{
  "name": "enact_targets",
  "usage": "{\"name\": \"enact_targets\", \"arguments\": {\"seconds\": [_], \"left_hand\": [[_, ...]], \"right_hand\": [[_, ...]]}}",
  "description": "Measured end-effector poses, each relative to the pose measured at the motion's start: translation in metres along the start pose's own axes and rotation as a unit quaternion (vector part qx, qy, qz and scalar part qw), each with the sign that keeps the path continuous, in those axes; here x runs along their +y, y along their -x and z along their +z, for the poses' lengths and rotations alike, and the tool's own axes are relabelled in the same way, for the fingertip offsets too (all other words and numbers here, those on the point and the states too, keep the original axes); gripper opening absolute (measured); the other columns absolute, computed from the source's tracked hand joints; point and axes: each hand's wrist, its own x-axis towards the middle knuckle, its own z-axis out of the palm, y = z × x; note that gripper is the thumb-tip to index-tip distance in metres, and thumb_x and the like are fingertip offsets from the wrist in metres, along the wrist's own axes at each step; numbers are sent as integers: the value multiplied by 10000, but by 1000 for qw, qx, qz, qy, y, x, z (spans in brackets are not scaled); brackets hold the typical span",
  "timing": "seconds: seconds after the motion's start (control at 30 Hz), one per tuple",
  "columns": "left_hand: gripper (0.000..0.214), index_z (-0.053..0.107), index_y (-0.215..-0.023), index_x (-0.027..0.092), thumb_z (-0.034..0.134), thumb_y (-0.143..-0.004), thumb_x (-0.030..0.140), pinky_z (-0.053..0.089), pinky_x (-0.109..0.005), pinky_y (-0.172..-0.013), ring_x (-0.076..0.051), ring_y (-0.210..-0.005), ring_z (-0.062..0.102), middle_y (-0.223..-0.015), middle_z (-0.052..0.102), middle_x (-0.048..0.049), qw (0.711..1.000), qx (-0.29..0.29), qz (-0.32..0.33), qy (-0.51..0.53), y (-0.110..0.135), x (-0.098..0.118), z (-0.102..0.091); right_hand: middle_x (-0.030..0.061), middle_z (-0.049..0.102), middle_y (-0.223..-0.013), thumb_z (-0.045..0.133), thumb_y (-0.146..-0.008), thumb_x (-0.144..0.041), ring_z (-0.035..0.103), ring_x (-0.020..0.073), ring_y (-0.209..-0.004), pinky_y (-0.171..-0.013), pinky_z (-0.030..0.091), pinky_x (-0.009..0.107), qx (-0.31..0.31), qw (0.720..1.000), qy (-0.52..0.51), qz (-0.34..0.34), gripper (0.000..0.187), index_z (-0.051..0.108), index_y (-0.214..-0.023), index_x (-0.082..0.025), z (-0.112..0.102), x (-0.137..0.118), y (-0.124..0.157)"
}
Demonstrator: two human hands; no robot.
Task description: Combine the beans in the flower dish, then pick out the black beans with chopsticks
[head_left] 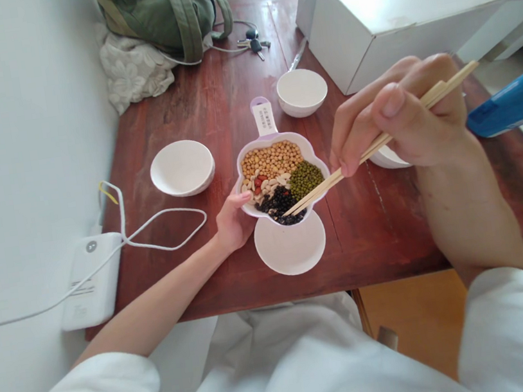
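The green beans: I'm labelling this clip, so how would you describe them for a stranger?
On the red-brown wooden table, find the white scalloped dish touched by the left hand. The small green beans fill its right-hand section, the only green among the yellow, black and pale seeds.

A white cardboard box (404, 17) fills the upper right of the reddish-brown wooden surface (383, 231), and a green backpack (168, 14) sits at the top left beside a floral cloth (134, 68). A bunch of keys (254, 44) lies at top centre (a dark fob among them). One white bowl (302, 91) stands just below the keys, another (182, 168) left of centre, and a white saucer (290, 242) rests at lower centre. A white power bank (91, 281) lies at lower left, its white cable (164, 230) looping across the surface. A blue cylindrical container (515, 98) intrudes at the right edge.
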Motion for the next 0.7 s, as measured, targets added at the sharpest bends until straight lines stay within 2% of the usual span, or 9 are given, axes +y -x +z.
{"name": "enact_targets", "arguments": {"seconds": [0.13, 0.3, 0.47, 0.7], "left_hand": [[604, 693, -1343, 179, 707, -780, 398, 483, -626, -1247, -476, -1498, 590, -1358, 803, -110, 1000, 6, 0, 1, 1, -1, 0], [568, 716, -1279, 153, 730, -766, 394, 492, -598, -1242, -466, -1489, 599, -1336, 810, -127, 1000, 6, -2, 7, 1, 0, -1], [586, 712, -1288, 158, 737, -757, 403, 487, -602, -1243, -455, -1455, 632, -1322, 817, -118, 1000, 3, -2, 3, 0, 0, -1], [570, 707, -1312, 172, 699, -786, 391, 487, -604, -1245, -443, -1450, 642, -1262, 837, -97, 1000, 0, 3, -3, 1, 1, 1]], "right_hand": [[19, 771, -679, 515, -1142, -426, 714, 76, -592, -520, 529, 181, -5, 1000, 13, 4, 604, 786, -666, -171, 2, -6, -1], [50, 778, -698, 529, -1139, -425, 737, 117, -649, -510, 526, 224, 5, 1000, 13, 7, 582, 794, -691, -166, 2, -6, 2], [19, 770, -717, 503, -1148, -406, 734, 77, -655, -530, 511, 165, 1, 1000, 27, -5, 589, 787, -706, -139, 0, -3, 5], [5, 773, -750, 504, -1145, -426, 735, 73, -673, -535, 502, 168, 1, 999, 35, 10, 584, 777, -712, -145, 2, -5, 7]]}}
